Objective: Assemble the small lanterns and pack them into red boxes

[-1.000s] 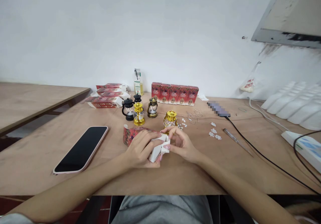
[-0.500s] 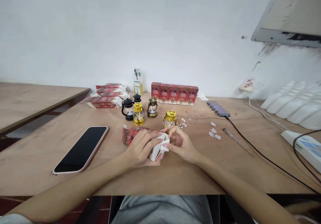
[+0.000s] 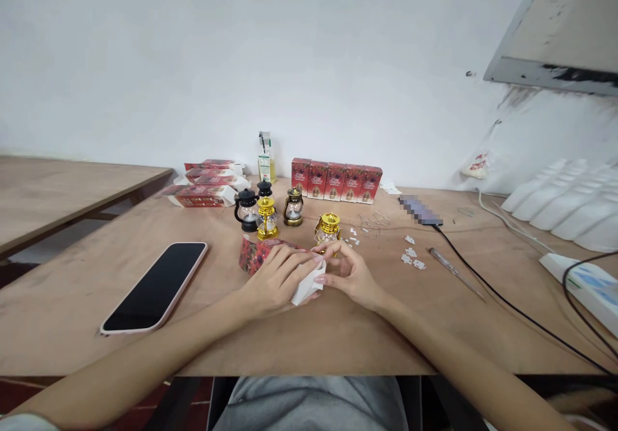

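A red printed cardboard box lies on its side between my hands, its white end flaps toward the right. My left hand is wrapped over the box, fingers on its white end. With thumb and fingers, my right hand pinches the flaps at that end. Just behind my right hand stands a gold mini lantern. Farther left are another gold lantern, a bronze lantern and two black ones, the nearer black lantern with its handle at the side. The inside of the box is hidden.
Several closed red boxes stand in a row by the wall; open boxes lie at back left. A phone is at left. On the right are a screwdriver, white clips, a cabled device and a power strip.
The white flaps at the box end have been folded closer together, and my left fingers have shifted over them. The box's far end has moved slightly right.
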`<move>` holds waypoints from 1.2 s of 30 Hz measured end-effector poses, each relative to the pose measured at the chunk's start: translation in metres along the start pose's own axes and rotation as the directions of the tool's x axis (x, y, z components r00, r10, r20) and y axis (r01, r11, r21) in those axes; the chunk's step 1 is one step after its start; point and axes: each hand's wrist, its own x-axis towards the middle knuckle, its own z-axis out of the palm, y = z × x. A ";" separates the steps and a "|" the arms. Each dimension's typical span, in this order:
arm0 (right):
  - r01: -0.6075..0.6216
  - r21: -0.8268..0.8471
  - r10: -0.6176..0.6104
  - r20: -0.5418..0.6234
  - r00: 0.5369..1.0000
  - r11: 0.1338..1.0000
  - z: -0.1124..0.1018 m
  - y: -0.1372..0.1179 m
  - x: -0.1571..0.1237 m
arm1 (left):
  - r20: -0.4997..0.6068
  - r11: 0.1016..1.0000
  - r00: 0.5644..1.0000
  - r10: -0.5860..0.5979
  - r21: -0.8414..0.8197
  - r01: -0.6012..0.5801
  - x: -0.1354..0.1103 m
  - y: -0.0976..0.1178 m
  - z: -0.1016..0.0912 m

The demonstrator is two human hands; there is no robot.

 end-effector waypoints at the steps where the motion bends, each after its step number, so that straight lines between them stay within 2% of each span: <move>1: -0.007 0.001 0.007 0.005 1.000 1.000 0.000 0.001 0.000 | -0.010 1.000 1.000 0.009 -0.004 -0.009 0.000 0.000 0.000; 7: -0.013 -0.056 0.016 0.052 0.999 0.998 -0.002 0.005 0.000 | -0.065 0.998 0.997 0.049 -0.029 -0.051 -0.002 0.003 0.000; 10: -0.051 -0.032 0.056 0.162 0.985 0.998 -0.002 0.001 0.000 | -0.131 0.995 0.987 0.094 -0.010 -0.096 -0.002 0.006 -0.001; 14: -0.169 0.111 0.130 0.296 0.946 0.979 0.000 -0.009 -0.002 | -0.160 0.983 0.970 0.183 0.039 -0.179 -0.003 0.008 -0.004; 16: -0.219 0.151 0.166 0.300 0.939 0.964 0.001 -0.013 -0.003 | -0.163 0.969 0.955 0.246 0.051 -0.241 -0.005 0.009 -0.004; 19: -0.139 0.140 0.103 0.235 0.966 0.980 0.003 -0.015 -0.003 | -0.177 0.957 0.941 0.289 0.036 -0.287 -0.010 0.012 -0.001; 21: -0.045 0.113 0.024 0.182 0.983 0.993 0.004 -0.013 -0.003 | -0.254 0.973 0.940 0.229 0.020 -0.232 -0.012 0.011 0.002; 22: -0.005 0.087 -0.008 0.157 0.988 0.996 0.004 -0.012 -0.004 | -0.322 0.986 0.933 0.163 0.017 -0.167 -0.013 0.010 0.004; 24: 0.064 -0.007 -0.063 0.104 0.993 0.998 0.006 -0.008 -0.005 | -0.467 1.000 0.884 -0.010 0.003 0.012 -0.012 0.005 0.004; 26: 0.131 -0.162 -0.125 0.046 0.991 0.978 0.006 -0.004 -0.007 | -0.527 0.988 0.837 -0.147 -0.039 0.149 -0.011 -0.002 0.002; 28: 0.216 -0.364 -0.215 0.043 0.976 0.906 0.005 0.002 -0.010 | -0.482 0.973 0.846 -0.226 -0.082 0.214 -0.008 -0.008 -0.002; 31: 0.385 -0.604 -0.340 0.194 0.920 0.698 0.003 0.010 -0.011 | -0.328 0.950 0.891 -0.312 -0.135 0.283 -0.004 -0.011 -0.009; 33: 0.457 -0.669 -0.378 0.273 0.885 0.587 0.001 0.013 -0.011 | -0.245 0.938 0.907 -0.342 -0.151 0.312 -0.002 -0.009 -0.014; 36: 0.458 -0.738 -0.403 0.271 0.874 0.495 -0.002 0.010 -0.010 | -0.201 0.932 0.913 -0.354 -0.156 0.327 0.001 -0.006 -0.017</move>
